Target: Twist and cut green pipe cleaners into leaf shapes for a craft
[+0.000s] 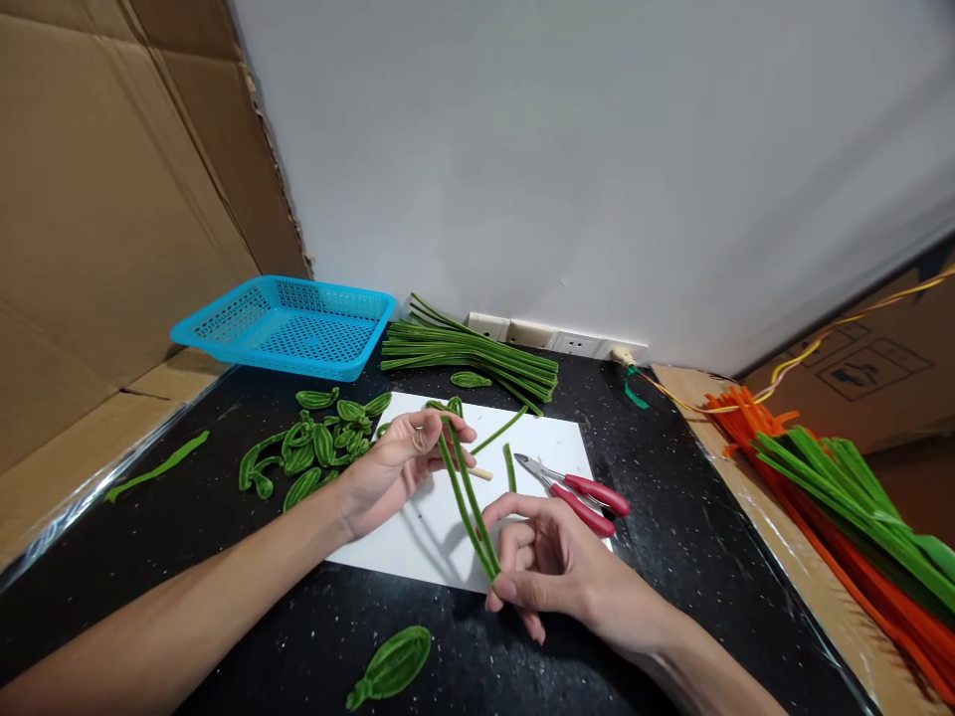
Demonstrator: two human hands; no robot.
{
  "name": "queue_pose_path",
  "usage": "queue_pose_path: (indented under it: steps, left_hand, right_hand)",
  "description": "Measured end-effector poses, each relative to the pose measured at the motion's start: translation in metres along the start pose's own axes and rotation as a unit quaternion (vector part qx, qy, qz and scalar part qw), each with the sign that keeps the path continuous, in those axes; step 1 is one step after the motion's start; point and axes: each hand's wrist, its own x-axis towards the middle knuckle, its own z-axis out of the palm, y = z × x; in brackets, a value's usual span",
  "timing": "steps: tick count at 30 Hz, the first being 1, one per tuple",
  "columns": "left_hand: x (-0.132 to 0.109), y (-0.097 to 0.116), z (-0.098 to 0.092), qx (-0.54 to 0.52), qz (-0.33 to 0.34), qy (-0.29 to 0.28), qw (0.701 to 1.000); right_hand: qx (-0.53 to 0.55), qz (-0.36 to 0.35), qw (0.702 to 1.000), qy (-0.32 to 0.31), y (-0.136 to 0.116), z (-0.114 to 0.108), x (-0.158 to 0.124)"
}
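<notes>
A long green fuzzy stem (464,487), bent into two side-by-side strands, runs between my hands. My left hand (403,462) pinches its upper end, where small loops show. The lower ends are pinched between thumb and finger of my right hand (541,567). A thin wooden stick (479,473) pokes out beside my left fingers; its other end is hidden. Under both hands lies a white sheet (388,552). Red-handled cutters (578,492) rest on its right side, near a short green piece (510,467).
Green leaf shapes (320,443) are piled at the left, and one leaf (392,664) lies near the front. A blue basket (298,323) and a bundle of green stems (470,353) stand behind. Orange strips (828,557) and green strips (865,507) lie at the right.
</notes>
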Motion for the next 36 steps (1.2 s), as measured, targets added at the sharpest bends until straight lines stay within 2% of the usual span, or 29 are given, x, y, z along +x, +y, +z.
queue_pose_path:
  steps: [6, 13, 20, 26, 36]
  left_hand:
    - [-0.0026, -0.0026, 0.0017, -0.004, -0.020, -0.016, 1.000]
    - [-0.0040, -0.0045, 0.0020, 0.002, -0.016, -0.019, 1.000]
    - [-0.0029, -0.0050, 0.0013, -0.024, -0.019, 0.025, 0.999]
    - [-0.0042, -0.0013, 0.0047, -0.042, -0.031, 0.007, 0.999]
    - [-0.0021, -0.0068, 0.0016, -0.042, -0.039, 0.020, 0.998]
  right_hand:
    - [0.006, 0.017, 0.999, -0.037, 0.0048, -0.0005, -0.0038]
    - [0.004, 0.013, 0.999, -0.039, 0.0038, 0.0005, -0.0039]
    - [0.004, 0.009, 0.999, -0.035, 0.0068, -0.0006, -0.0050]
    - [0.036, 0.015, 0.998, -0.046, 0.0081, 0.0004, -0.0020]
    - [0.049, 0.014, 0.997, -0.065, 0.0070, 0.0008, -0.0009]
